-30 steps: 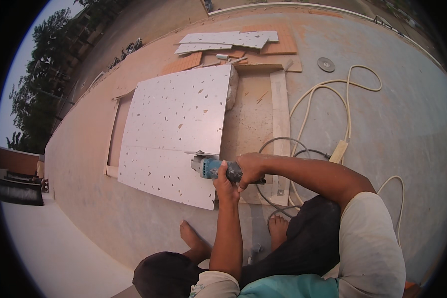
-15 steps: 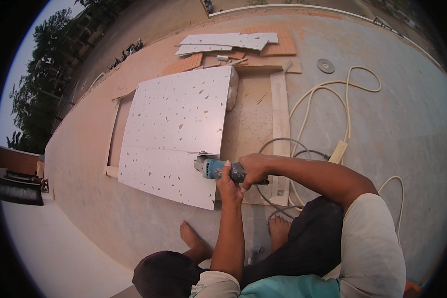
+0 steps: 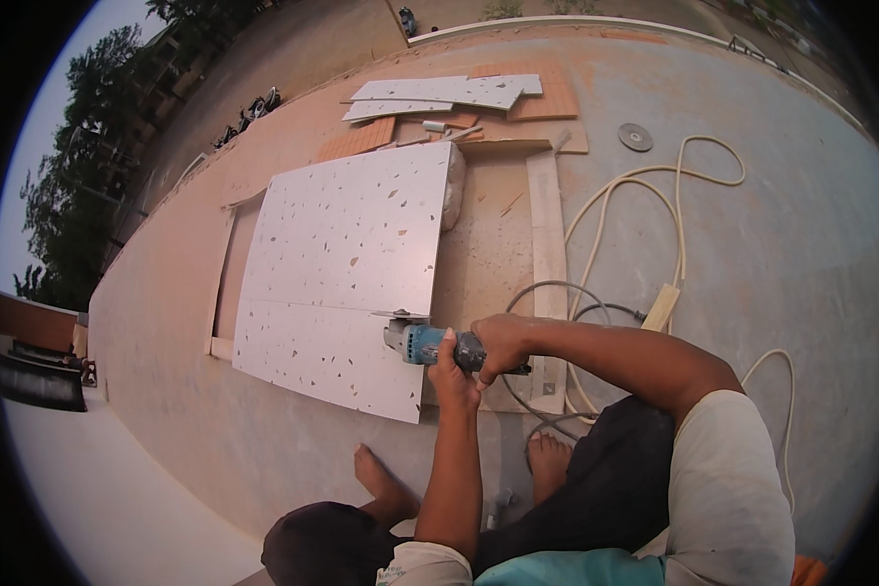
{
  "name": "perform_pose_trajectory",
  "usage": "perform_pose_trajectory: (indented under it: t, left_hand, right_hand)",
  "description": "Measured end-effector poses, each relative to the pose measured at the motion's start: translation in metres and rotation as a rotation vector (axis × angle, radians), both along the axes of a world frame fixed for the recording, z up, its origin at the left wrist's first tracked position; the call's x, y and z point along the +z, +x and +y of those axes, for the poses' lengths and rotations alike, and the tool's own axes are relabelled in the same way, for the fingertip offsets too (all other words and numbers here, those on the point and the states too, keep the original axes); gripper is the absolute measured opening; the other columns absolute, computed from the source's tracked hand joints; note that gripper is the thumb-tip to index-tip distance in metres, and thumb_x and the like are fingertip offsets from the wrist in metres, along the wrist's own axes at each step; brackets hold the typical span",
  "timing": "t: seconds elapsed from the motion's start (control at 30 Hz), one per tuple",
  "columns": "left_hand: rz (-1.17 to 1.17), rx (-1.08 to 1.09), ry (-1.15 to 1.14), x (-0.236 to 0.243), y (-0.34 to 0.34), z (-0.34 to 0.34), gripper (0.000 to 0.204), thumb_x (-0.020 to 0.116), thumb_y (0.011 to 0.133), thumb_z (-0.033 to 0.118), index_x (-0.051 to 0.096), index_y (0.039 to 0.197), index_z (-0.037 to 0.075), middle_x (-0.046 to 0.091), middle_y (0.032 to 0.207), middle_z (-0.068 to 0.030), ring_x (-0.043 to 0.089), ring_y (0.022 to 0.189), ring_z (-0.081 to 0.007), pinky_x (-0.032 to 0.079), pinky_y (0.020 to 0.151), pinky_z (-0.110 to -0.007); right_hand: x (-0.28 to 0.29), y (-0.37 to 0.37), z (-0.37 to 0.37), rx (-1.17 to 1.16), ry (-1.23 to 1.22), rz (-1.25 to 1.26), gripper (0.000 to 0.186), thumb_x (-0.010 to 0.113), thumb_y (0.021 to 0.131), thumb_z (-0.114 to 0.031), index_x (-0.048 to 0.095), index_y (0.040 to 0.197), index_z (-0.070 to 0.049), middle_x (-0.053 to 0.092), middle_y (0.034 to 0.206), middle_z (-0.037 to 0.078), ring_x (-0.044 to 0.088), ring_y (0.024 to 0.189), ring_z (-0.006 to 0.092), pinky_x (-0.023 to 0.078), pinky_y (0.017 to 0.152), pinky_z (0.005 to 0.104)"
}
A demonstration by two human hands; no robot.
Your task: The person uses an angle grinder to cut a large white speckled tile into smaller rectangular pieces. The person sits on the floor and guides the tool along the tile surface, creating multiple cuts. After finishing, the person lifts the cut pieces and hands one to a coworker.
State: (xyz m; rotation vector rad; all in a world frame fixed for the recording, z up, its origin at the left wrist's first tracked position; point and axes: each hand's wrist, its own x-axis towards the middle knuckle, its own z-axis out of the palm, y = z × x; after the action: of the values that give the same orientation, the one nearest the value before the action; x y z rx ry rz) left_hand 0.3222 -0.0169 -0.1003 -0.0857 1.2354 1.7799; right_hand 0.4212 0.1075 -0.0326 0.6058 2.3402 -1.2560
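A blue angle grinder (image 3: 423,344) is held over a large white speckled tile (image 3: 337,234), its thin disc (image 3: 398,313) at a faint straight line near the tile's right edge. My left hand (image 3: 453,378) grips the grinder's body from below. My right hand (image 3: 499,342) is wrapped around its rear end, from which a dark cable loops away. The tile lies across a shallow wooden frame or board (image 3: 545,195); whether the disc is sunk into it I cannot tell. My bare feet are on the concrete either side below.
Cut white pieces (image 3: 400,90) and orange tiles (image 3: 542,100) lie beyond the big tile. A grey disc (image 3: 635,137) rests on the concrete at right, near a cream cord (image 3: 684,244) with a power strip (image 3: 660,309). Motorcycles (image 3: 254,117) stand farther back.
The grinder and both hands have crept slightly right along the line toward the tile's right edge. The whole scene sits a little lower in the view.
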Motion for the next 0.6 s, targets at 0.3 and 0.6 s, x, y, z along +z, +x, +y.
perform_pose_trajectory:
  t: [0.3, 0.6]
  left_hand:
    - [0.027, 0.022, -0.011, -0.005, 0.006, 0.000, 0.029, 0.067, 0.090, 0.028, 0.058, 0.101, 0.003, 0.065, 0.091, -0.0073, 0.067, 0.082, -0.0194, 0.056, 0.074, -0.034]
    - [0.030, 0.036, -0.021, 0.010, 0.016, 0.002, 0.028, 0.068, 0.089, 0.027, 0.060, 0.097, 0.001, 0.064, 0.089, -0.0072, 0.066, 0.080, -0.0185, 0.055, 0.072, -0.033]
  right_hand:
    - [0.004, 0.007, 0.001, -0.006, -0.013, 0.017, 0.074, 0.086, 0.057, -0.046, 0.061, 0.099, 0.008, 0.068, 0.092, 0.026, 0.068, 0.089, 0.0374, 0.052, 0.078, 0.0402]
    - [0.007, 0.012, 0.001, -0.004, 0.015, 0.013, 0.075, 0.086, 0.057, -0.047, 0.060, 0.101, 0.008, 0.068, 0.092, 0.026, 0.068, 0.089, 0.0379, 0.052, 0.078, 0.0407]
